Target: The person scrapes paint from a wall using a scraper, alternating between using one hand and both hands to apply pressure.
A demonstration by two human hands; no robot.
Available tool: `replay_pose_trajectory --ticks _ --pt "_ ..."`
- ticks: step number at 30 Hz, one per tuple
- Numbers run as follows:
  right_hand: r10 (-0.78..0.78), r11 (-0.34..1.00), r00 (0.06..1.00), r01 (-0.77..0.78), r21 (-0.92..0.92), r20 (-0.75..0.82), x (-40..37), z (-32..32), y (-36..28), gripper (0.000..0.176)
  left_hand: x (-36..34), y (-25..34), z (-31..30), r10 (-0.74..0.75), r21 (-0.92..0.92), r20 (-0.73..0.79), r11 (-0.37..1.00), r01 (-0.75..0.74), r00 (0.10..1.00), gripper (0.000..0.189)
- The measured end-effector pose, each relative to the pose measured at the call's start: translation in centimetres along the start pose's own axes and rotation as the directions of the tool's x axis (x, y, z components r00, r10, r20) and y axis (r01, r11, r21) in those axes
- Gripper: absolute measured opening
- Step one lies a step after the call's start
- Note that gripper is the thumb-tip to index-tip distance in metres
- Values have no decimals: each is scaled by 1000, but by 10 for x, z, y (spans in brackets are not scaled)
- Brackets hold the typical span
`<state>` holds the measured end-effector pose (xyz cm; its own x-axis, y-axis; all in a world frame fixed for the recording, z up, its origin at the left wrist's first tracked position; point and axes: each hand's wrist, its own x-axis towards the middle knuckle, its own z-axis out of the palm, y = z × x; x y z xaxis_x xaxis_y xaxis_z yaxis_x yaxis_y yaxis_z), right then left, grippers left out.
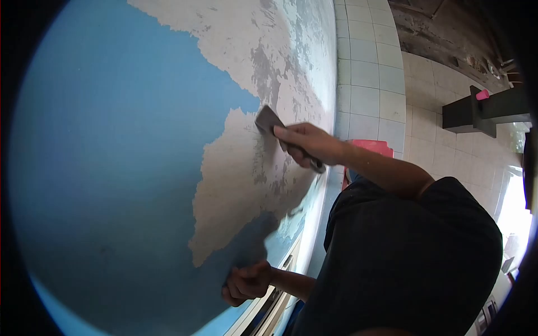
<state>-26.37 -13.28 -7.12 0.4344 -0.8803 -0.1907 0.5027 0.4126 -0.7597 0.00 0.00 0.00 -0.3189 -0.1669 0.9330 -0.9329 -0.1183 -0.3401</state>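
Observation:
My right hand is closed around the handle of a scraper. Its wide flat blade is at the wall, by the boundary between blue paint and a bare patch. That bare patch is pale and ragged-edged, with grey streaks, and cuts into the blue painted wall. Lower in the view, my left hand is curled into a fist close to the blue surface. Whatever its fingers may hold is hidden. A shadow falls across the wall between both hands.
Beside my right forearm is a red plastic piece, perhaps a stool. Pale tiles run along the wall's base. A dark stand with a pink object is at the right. A light-coloured frame borders the wall near my left hand.

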Motion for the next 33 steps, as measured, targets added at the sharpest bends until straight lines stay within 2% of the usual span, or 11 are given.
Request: replay_pose_trajectory --ticks 2,5,6,12,16,19,20,29,33 --pt "31 998 999 -32 47 16 0 2 7 40 -2 0 1 10 -16 -12 1000 -10 1000 20" --pt "-103 989 995 104 107 -16 0 14 -22 39 5 2 -1 20 39 13 999 -21 1000 18" --pt "-87 991 996 85 101 16 0 14 -30 39 5 3 0 26 33 12 999 -26 1000 18" --pt "65 998 983 -67 -4 -174 -5 25 -20 46 5 3 2 22 27 16 999 -23 1000 18" --pt "14 996 970 -35 -82 -245 1 24 -34 52 4 1 1 31 33 21 999 -31 999 19" --pt "62 988 970 -92 -120 -233 -6 29 -25 54 6 3 2 20 28 20 999 -21 1000 19" --pt "35 982 965 -82 -171 -261 -5 30 -27 55 7 4 2 16 32 23 999 -17 1000 19" --pt "-42 993 947 4 -120 -317 3 35 -40 53 3 2 1 3 5 44 1000 -3 999 21" --pt "-29 990 948 -16 -138 -316 4 29 -38 54 2 4 0 0 31 36 1000 -1 999 19"
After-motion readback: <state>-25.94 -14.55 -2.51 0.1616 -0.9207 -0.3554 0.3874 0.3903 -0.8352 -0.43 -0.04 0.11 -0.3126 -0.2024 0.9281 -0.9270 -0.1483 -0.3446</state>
